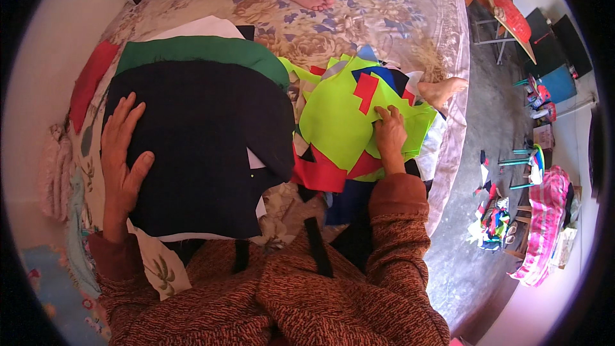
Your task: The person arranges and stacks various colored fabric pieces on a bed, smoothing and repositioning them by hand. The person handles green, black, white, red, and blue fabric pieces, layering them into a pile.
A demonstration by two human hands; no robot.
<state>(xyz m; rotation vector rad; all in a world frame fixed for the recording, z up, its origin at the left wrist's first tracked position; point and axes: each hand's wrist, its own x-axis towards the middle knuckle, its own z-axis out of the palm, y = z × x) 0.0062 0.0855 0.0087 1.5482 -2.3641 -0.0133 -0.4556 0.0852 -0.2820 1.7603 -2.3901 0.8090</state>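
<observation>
Soft daylight, pale glare on the floor (pixel 445 269), dark fisheye-bowed edges.

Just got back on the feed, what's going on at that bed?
The person's left hand lies open on a large black cloth piece, which covers part of a green one. The right hand touches lime-green pieces heaped alongside, with red pieces among them; whether it grips one is unclear. Everything sits on a flowered bedspread.

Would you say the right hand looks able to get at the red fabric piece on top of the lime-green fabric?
Probably yes: the red fabric piece lies uncovered just beyond the right hand, nothing visibly between.
</observation>
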